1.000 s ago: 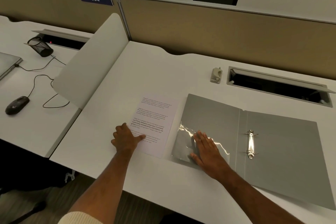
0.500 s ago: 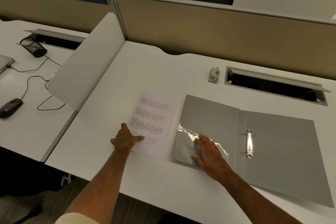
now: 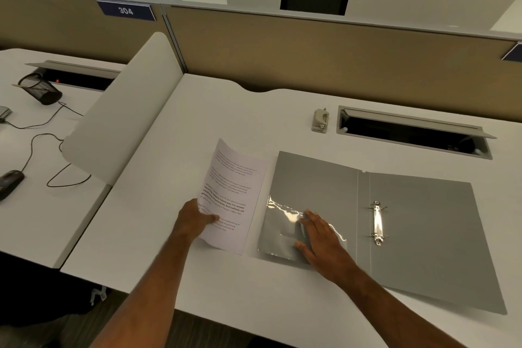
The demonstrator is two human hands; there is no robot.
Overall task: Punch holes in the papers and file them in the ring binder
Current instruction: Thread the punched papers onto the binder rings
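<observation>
Papers [image 3: 236, 192]: white printed sheets, several paragraphs of text (one in bold), left edge lifted off the worktop, right edge lying just beside the binder. Ring binder [image 3: 418, 234]: grey, open flat, front cover to the left with a glossy clear pocket [image 3: 282, 223] at its near end; two-ring metal mechanism [image 3: 378, 223] just right of the spine, rings apparently closed. Hole punch [image 3: 320, 120]: small, grey-beige, standing beyond the binder, well apart from the papers.
</observation>
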